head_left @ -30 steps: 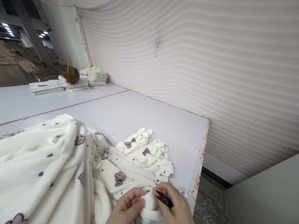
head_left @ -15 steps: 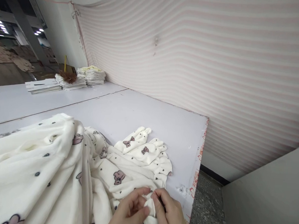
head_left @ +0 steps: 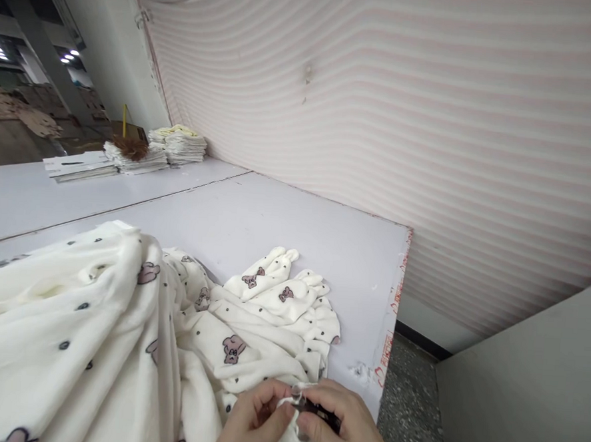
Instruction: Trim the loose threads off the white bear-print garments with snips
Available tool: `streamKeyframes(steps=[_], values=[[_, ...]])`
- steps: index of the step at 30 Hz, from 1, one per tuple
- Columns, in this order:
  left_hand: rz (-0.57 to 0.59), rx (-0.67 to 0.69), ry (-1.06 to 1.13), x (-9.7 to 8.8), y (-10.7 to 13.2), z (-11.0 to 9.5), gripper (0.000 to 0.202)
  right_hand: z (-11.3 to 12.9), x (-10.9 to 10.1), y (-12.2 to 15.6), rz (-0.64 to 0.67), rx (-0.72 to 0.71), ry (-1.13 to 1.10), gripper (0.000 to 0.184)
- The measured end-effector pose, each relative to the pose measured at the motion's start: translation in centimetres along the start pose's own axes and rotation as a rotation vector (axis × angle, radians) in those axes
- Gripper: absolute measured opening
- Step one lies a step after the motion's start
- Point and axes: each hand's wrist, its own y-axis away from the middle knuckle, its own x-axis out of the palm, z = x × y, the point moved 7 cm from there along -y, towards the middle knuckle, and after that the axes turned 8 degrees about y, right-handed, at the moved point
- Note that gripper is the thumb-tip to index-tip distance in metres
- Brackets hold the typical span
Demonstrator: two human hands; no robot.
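My left hand (head_left: 259,415) is closed, pinching the edge of a white plush garment (head_left: 264,326) printed with brown bears and dark dots. Close against it, my right hand (head_left: 341,420) grips small black thread snips (head_left: 320,412), their tip at the pinched cloth. Fingers partly hide the snips and the piece of cloth between the hands. The garment's gathered cuffs lie spread toward the right end of the table. To the left rises a larger heap of the same printed fabric (head_left: 82,341).
A pale table (head_left: 296,214) ends on the right above a speckled floor (head_left: 410,395). Stacked white cloths (head_left: 184,149) and flat white pieces (head_left: 78,165) lie at the back left. Striped pink-and-white fabric (head_left: 382,106) hangs behind. A grey panel (head_left: 526,382) stands at right.
My right hand has turned, bringing the black snips' tip across to the cloth by my left fingers. Both hands stay close together. The camera view has shifted slightly.
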Motion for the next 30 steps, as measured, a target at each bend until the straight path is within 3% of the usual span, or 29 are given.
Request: streamKeyframes(steps=[4, 7, 9, 11, 13, 15, 18, 23, 26, 30], values=[[-0.007, 0.012, -0.111, -0.2, 0.2, 0.4, 0.044, -1.0, 0.3, -0.2, -0.011, 0.017, -0.088, 0.026], [0.015, 0.057, -0.005, -0.8, 0.3, -1.1, 0.036, -4.2, -0.4, -0.9, -0.135, 0.106, -0.125, 0.023], [0.065, -0.022, 0.082, -0.9, 0.3, -1.6, 0.031, -6.6, -1.4, -1.6, -0.243, 0.169, -0.07, 0.027], [0.083, -0.086, -0.105, -1.0, 0.3, -1.9, 0.023, -8.2, -2.0, -2.6, -0.291, 0.194, -0.033, 0.03], [0.11, -0.078, -0.512, -0.7, 0.3, -2.0, 0.011, -8.9, -2.2, -3.5, -0.291, 0.188, -0.062, 0.016], [0.164, -0.066, -0.843, 0.0, 0.4, -1.5, 0.005, -9.2, -2.1, -4.1, -0.301, 0.194, -0.133, 0.009], [0.155, -0.083, -1.062, 0.7, 0.1, 0.3, 0.015, -9.9, -1.1, -4.3, -0.291, 0.291, -0.31, 0.019], [-0.098, 0.067, -1.152, 0.7, -1.3, 1.8, 0.051, -9.6, 3.1, -3.1, -0.113, 0.509, -0.698, 0.03], [-0.097, 0.138, -1.176, 0.9, -1.6, 1.8, 0.033, -8.0, 4.1, -2.5, -0.092, 0.529, -0.865, 0.038], [-0.156, 0.2, -1.148, 0.6, -1.4, 0.4, 0.036, -6.6, 3.9, -2.2, -0.147, 0.519, -0.94, 0.044]])
